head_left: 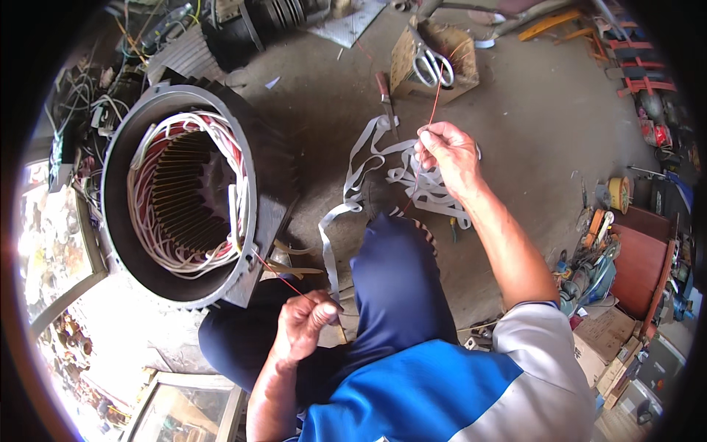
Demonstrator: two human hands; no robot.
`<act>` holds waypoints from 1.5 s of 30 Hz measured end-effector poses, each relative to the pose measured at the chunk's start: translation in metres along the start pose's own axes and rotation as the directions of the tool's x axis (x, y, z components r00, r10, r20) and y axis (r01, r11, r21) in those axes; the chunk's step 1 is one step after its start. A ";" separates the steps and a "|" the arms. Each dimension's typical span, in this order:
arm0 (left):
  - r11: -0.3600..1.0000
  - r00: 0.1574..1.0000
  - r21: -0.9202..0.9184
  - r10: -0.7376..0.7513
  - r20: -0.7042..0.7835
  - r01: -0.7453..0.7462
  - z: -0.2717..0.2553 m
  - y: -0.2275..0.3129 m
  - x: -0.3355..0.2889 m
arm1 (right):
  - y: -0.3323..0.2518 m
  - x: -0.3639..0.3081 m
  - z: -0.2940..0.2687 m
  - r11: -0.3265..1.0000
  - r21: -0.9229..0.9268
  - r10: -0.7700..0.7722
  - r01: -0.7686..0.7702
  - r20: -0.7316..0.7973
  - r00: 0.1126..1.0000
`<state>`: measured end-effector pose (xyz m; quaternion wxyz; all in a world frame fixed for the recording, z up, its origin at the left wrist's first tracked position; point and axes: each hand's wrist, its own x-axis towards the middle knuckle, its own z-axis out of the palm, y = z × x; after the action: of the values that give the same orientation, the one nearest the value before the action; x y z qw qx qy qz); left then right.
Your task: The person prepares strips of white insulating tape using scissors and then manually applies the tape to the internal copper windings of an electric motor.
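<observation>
We see the big motor stator [180, 195] lying on its side at the left, its open bore ringed by white and red windings, its lower rim close to our left knee. Bare concrete floor [530, 125] opens wide to the far right. A tangle of white tape strips [412, 184] lies just beyond the knees. Far off, scissors [429, 65] rest on a cardboard box [434, 62]. Our left hand [305, 324] is closed, pinching a thin red wire [276, 274] running from the stator's rim. Our right hand [449, 155], raised over the strips, pinches a red wire strand [434, 99] upright
</observation>
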<state>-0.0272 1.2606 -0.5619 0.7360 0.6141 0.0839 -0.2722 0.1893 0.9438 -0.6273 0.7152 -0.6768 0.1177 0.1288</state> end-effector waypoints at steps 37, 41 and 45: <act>1.000 0.975 0.001 0.012 0.222 -0.013 0.048 0.085 -0.066 | -0.120 -0.201 0.103 0.993 0.112 -0.082 0.028 0.515 0.853; 0.990 0.975 -0.139 0.012 0.222 0.019 0.048 0.076 -0.073 | -0.116 -0.192 0.094 0.982 0.133 -0.177 0.132 0.433 0.884; 0.992 0.981 -0.119 -0.026 0.190 0.049 0.050 0.069 -0.069 | -0.110 -0.192 0.092 0.980 0.187 -0.137 0.061 0.426 0.894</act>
<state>-0.0604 1.2400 -0.4592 0.7720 0.5371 0.0421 -0.3373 0.0466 1.0250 -0.4535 0.7836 -0.5729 -0.0696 0.2301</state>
